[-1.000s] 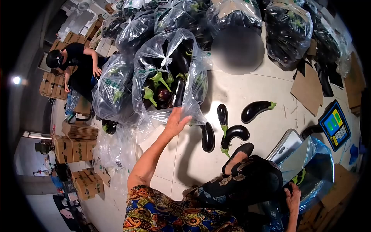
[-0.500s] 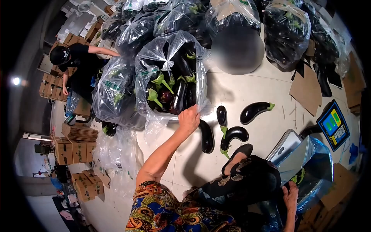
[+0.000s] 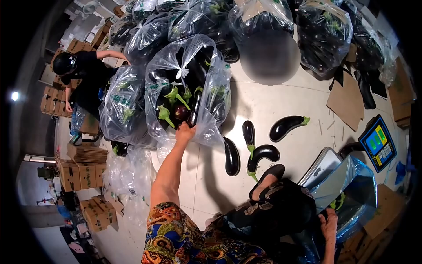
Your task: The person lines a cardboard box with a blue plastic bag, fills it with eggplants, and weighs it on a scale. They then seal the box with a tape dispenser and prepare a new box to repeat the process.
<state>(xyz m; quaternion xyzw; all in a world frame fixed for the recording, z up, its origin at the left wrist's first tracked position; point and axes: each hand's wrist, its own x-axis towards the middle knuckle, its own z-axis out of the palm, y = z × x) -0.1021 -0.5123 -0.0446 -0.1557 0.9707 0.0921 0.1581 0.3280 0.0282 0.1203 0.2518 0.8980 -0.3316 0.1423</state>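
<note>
- Reaching forward, your left hand (image 3: 186, 131) is at the near edge of the open clear plastic bag (image 3: 210, 133); its fingers are at the lower end of a glossy dark eggplant (image 3: 196, 107) inside that bag; whether they grasp the fruit or the plastic, I cannot tell.
- Your right hand (image 3: 329, 223) lies low at the near side of the blue-tinted plastic bag (image 3: 367, 187), just beside a green eggplant stem (image 3: 338, 202); its fingers are partly hidden, so I cannot tell whether it grips anything.
- Ahead of your black shoe (image 3: 268, 177), four loose eggplants (image 3: 263, 154) lie on the pale tiled floor (image 3: 285, 100); one sits apart from the others, its stem end to the right.
- Right of them stands the weighing scale (image 3: 321, 166), its blue-framed display (image 3: 378, 143) lit green.
- Filled eggplant bags (image 3: 123, 103) stand beside and beyond the open one; at far left, another person (image 3: 85, 75) in dark clothing bends near them.
</note>
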